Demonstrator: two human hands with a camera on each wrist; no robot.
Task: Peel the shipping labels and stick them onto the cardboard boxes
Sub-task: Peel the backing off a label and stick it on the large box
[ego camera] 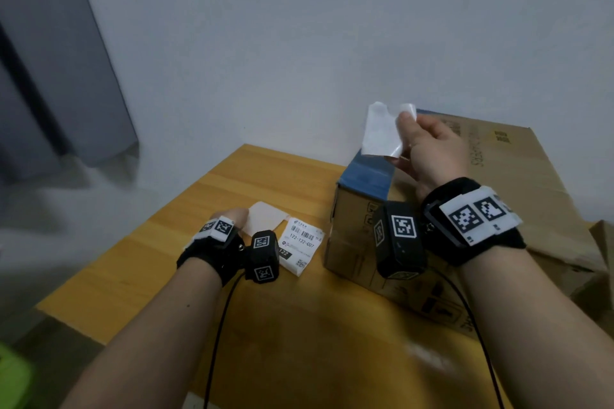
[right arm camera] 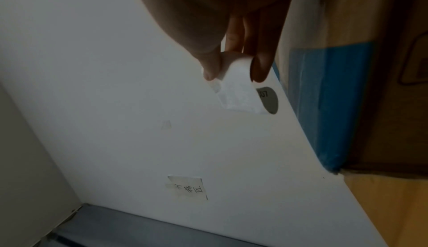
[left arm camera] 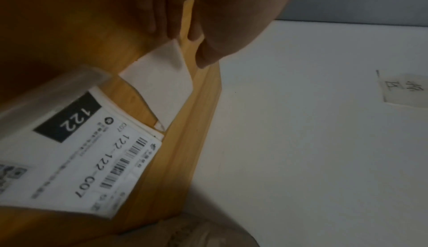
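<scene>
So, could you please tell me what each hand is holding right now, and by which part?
The right hand pinches the curled white peeled label at its upper right edge. The left hand touches a corner of the blank backing sheet; no grip shows.

Peeled white label [ego camera: 382,133], curled, blank side showing, pinched in the right hand [ego camera: 428,149] above the blue-taped cardboard box [ego camera: 358,219]. Stack of printed labels [ego camera: 300,246] reading 122-122-C07, flat, just right of the left hand [ego camera: 229,221]. Bare backing sheet [ego camera: 264,217] flat at that hand's fingertips. Larger cardboard box [ego camera: 518,156] beyond the right hand.
</scene>
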